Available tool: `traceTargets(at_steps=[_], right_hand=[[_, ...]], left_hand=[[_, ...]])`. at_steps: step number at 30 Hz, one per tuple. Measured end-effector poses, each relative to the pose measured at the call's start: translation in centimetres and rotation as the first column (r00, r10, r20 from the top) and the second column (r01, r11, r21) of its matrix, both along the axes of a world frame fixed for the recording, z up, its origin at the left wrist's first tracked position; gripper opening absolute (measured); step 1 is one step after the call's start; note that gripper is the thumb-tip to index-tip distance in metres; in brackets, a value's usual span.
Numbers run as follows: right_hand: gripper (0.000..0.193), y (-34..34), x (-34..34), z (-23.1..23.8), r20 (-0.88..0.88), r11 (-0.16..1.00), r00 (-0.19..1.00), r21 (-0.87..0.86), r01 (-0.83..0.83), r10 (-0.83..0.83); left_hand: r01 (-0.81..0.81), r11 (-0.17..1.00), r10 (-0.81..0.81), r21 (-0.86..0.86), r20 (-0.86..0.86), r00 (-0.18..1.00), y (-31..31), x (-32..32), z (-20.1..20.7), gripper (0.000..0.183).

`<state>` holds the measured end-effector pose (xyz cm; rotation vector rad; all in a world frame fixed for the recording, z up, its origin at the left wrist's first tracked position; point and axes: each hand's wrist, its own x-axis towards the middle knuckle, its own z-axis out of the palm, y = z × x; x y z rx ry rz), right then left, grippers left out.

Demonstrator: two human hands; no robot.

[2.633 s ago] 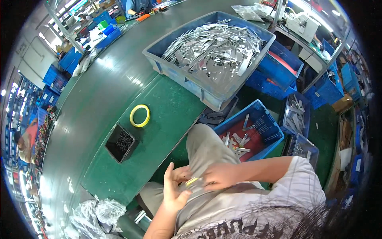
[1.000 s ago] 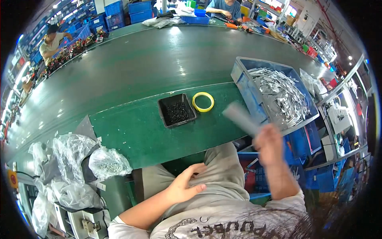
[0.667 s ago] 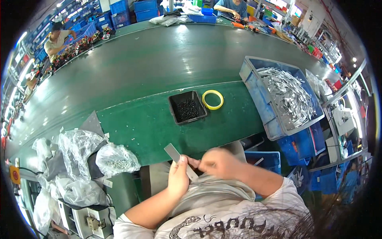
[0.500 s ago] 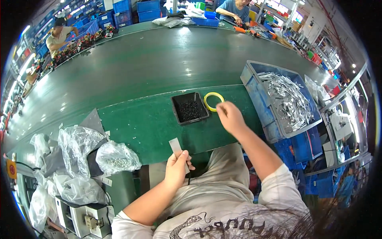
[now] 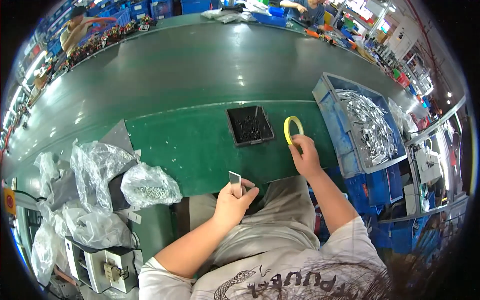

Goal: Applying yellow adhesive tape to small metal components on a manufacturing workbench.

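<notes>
A roll of yellow tape (image 5: 288, 131) is gripped at its lower edge by my right hand (image 5: 306, 156), tilted up off the green work surface. My left hand (image 5: 234, 202) is closed around a flat grey metal strip (image 5: 235, 183), held upright above my lap at the table's near edge. Between and beyond my hands stands a black square tray (image 5: 231, 120) with many small black parts (image 5: 250, 127) inside. The right fingertips are partly hidden behind the tape roll.
A blue-grey bin (image 5: 332, 127) full of thin metal strips (image 5: 367, 125) stands at the right. Clear plastic bags (image 5: 150, 187) lie at the left, above a white machine (image 5: 112, 272). A wide green conveyor belt (image 5: 200, 65) runs beyond; two people work across it.
My right hand has taken hold of the tape roll and tipped it up, drawing it slightly right. The strip in my left hand has turned more upright. The whole view has shifted a little.
</notes>
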<state>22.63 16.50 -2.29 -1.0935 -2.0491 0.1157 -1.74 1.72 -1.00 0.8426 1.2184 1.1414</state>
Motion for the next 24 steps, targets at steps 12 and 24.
traceTargets(at_steps=[12, 24], right_hand=[[0.03, -11.5, -1.1, 3.4, 0.115, 0.879, 0.871, -0.065, -0.473, 0.477], [0.029, -12.6, -1.2, 2.7, 0.131, 0.882, 0.873, -0.021, -0.471, 0.469]], left_hand=[[0.124, 0.839, 0.027, 0.53, -0.268, 0.963, -1.0, 0.4, 0.6, 0.031], [0.183, 0.787, 0.087, 0.589, -0.4, 0.912, -1.4, 0.4, 0.9, 0.034]])
